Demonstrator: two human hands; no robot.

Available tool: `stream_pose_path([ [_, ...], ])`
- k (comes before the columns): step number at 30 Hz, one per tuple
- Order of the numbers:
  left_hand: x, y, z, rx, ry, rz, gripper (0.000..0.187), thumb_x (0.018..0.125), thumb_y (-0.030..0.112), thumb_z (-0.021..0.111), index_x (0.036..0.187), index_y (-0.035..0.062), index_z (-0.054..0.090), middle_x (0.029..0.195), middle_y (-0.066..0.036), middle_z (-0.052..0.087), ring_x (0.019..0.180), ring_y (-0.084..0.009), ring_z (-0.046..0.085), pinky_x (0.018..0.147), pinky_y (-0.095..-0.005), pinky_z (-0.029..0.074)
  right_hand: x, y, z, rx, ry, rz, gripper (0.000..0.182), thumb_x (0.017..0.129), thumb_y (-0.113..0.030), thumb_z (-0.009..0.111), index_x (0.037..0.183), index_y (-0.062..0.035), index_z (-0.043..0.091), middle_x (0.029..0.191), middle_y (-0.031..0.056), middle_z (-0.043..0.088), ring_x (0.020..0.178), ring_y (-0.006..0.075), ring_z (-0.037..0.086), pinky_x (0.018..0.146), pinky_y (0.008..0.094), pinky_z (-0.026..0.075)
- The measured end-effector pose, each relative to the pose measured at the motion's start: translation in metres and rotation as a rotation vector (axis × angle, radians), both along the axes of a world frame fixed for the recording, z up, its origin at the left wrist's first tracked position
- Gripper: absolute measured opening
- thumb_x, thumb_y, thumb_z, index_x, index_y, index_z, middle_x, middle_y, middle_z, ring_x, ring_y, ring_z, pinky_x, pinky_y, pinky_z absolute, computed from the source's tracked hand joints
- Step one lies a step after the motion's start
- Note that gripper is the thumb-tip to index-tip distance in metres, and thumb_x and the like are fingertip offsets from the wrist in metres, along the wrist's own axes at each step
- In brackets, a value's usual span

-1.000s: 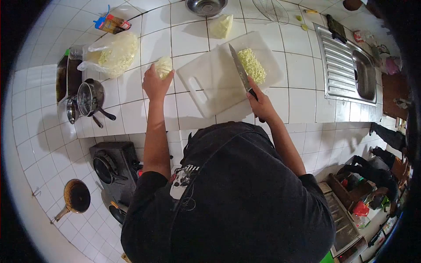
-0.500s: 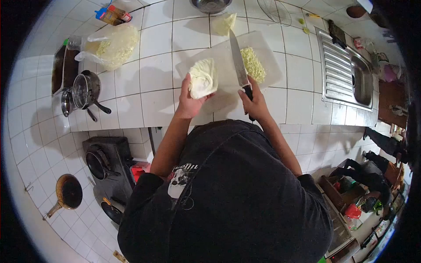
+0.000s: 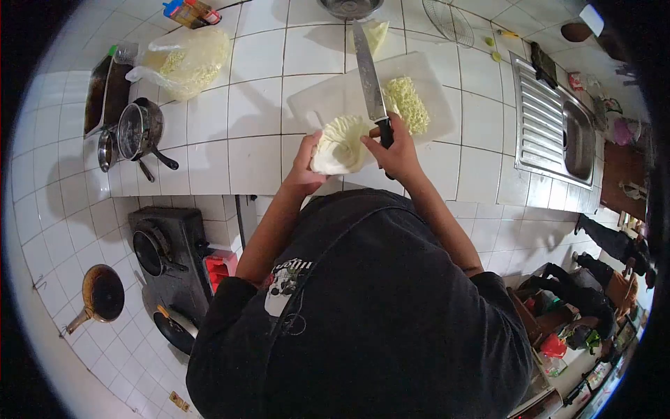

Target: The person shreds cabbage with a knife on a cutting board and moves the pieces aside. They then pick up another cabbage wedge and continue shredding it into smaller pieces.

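My left hand (image 3: 306,166) is closed on the left side of a pale piece of cabbage (image 3: 340,146), its hollow layered face turned up, above the counter's front edge. In my right hand (image 3: 396,150) is a large kitchen knife (image 3: 370,77), gripped by its black handle with the blade pointing away from me. My right thumb and fingertips reach the cabbage's right edge. Behind the hands lies a translucent white cutting board (image 3: 314,105), with a heap of shredded cabbage (image 3: 407,105) on its right part. Another cabbage wedge (image 3: 377,36) rests at the board's far edge, partly behind the blade.
On the left are a plastic bag of shredded cabbage (image 3: 192,66) and a pan (image 3: 139,129). A metal bowl (image 3: 350,7) and a wire strainer (image 3: 449,24) stand at the back. To the right is a steel sink (image 3: 537,112). A stove (image 3: 185,244) sits below left.
The cabbage piece has moved right and towards me, tilting its hollow face up. My right hand, still holding the knife, has come left to meet it.
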State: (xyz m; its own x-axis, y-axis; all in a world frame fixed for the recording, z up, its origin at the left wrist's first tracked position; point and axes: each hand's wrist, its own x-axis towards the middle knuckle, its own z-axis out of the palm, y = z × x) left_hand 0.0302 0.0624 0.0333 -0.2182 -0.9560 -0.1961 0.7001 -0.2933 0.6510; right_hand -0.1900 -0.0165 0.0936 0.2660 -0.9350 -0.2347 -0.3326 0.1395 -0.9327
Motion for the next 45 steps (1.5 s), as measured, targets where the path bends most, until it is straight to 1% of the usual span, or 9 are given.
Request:
stream_pose_path([
  [2, 0.014, 0.001, -0.032, -0.479, -0.759, -0.025, 0.051, 0.095, 0.023, 0.066, 0.140, 0.0048, 0.050, 0.140, -0.016, 0.057, 0.127, -0.0239, 0.058, 0.100, -0.0414, 0.051, 0.001, -0.001, -0.010, -0.056, -0.008, 0.010, 0.059, 0.087, -0.018, 0.079, 0.133, -0.0006, 0.048, 0.092, 0.0089, 0.072, 0.071, 0.0145, 0.063, 0.064, 0.0320, 0.052],
  [6, -0.005, -0.021, 0.031, -0.482, -0.778, 0.136, 0.037, 0.096, 0.017, 0.065, 0.128, 0.0011, 0.057, 0.127, -0.014, 0.065, 0.110, -0.0189, 0.065, 0.088, -0.0342, 0.054, 0.001, -0.007, -0.005, -0.047, 0.019, 0.012, 0.059, 0.088, -0.016, 0.077, 0.136, -0.0009, 0.047, 0.093, 0.0120, 0.072, 0.073, 0.0232, 0.068, 0.067, 0.0357, 0.054],
  [8, -0.005, -0.032, 0.038, -0.061, -1.033, 0.015, 0.032, 0.101, 0.024, 0.063, 0.126, 0.0043, 0.061, 0.113, -0.020, 0.070, 0.097, -0.0237, 0.070, 0.084, -0.0365, 0.055, 0.003, -0.008, -0.005, -0.168, 0.054, 0.003, 0.056, 0.090, -0.017, 0.075, 0.136, -0.0011, 0.047, 0.093, 0.0138, 0.072, 0.074, 0.0248, 0.069, 0.068, 0.0365, 0.054],
  [9, -0.008, -0.035, 0.048, -0.065, -1.032, 0.018, 0.032, 0.101, 0.024, 0.063, 0.126, 0.0043, 0.061, 0.113, -0.020, 0.070, 0.097, -0.0237, 0.070, 0.084, -0.0365, 0.055, 0.003, -0.009, -0.004, -0.288, 0.090, -0.007, 0.054, 0.091, -0.018, 0.074, 0.135, -0.0014, 0.048, 0.092, 0.0156, 0.072, 0.074, 0.0263, 0.069, 0.068, 0.0373, 0.054],
  [11, -0.017, -0.041, 0.067, -0.064, -1.340, 0.117, 0.027, 0.102, 0.025, 0.060, 0.111, 0.0005, 0.067, 0.086, -0.020, 0.072, 0.085, -0.0260, 0.074, 0.072, -0.0386, 0.054, 0.005, -0.005, 0.008, -0.296, 0.133, -0.007, 0.051, 0.093, -0.019, 0.072, 0.134, -0.0018, 0.049, 0.092, 0.0178, 0.072, 0.076, 0.0304, 0.070, 0.069, 0.0401, 0.055],
  [18, -0.017, -0.050, 0.065, -0.142, -1.559, 0.192, 0.026, 0.102, 0.022, 0.058, 0.108, -0.0013, 0.068, 0.085, -0.026, 0.070, 0.080, -0.0418, 0.071, 0.068, -0.0459, 0.053, 0.014, 0.006, 0.021, -0.316, 0.193, 0.174, 0.035, 0.100, -0.023, 0.063, 0.125, -0.0020, 0.051, 0.089, 0.0265, 0.070, 0.084, 0.0486, 0.069, 0.071, 0.0543, 0.055],
  [19, -0.018, -0.051, 0.068, -0.133, -1.602, 0.170, 0.027, 0.102, 0.023, 0.058, 0.108, -0.0011, 0.068, 0.083, -0.026, 0.069, 0.080, -0.0431, 0.070, 0.068, -0.0471, 0.053, 0.017, 0.007, 0.015, -0.387, 0.198, 0.174, 0.033, 0.100, -0.020, 0.063, 0.125, -0.0003, 0.052, 0.085, 0.0245, 0.070, 0.080, 0.0453, 0.070, 0.068, 0.0501, 0.054],
  [26, -0.023, -0.050, 0.064, -0.151, -1.637, 0.219, 0.024, 0.099, 0.023, 0.059, 0.098, 0.0012, 0.069, 0.081, -0.022, 0.070, 0.078, -0.0435, 0.069, 0.070, -0.0521, 0.053, 0.028, 0.003, 0.009, -0.365, 0.178, 0.218, 0.032, 0.100, -0.021, 0.062, 0.123, -0.0014, 0.051, 0.084, 0.0254, 0.069, 0.079, 0.0481, 0.068, 0.066, 0.0526, 0.053],
  [45, -0.028, -0.052, 0.069, -0.230, -1.698, 0.236, 0.022, 0.098, 0.019, 0.062, 0.103, -0.0007, 0.070, 0.086, -0.024, 0.071, 0.080, -0.0434, 0.070, 0.069, -0.0495, 0.054, 0.029, 0.005, 0.017, -0.378, 0.221, 0.205, 0.032, 0.101, -0.023, 0.061, 0.123, -0.0023, 0.050, 0.085, 0.0269, 0.070, 0.080, 0.0489, 0.068, 0.067, 0.0545, 0.054],
])
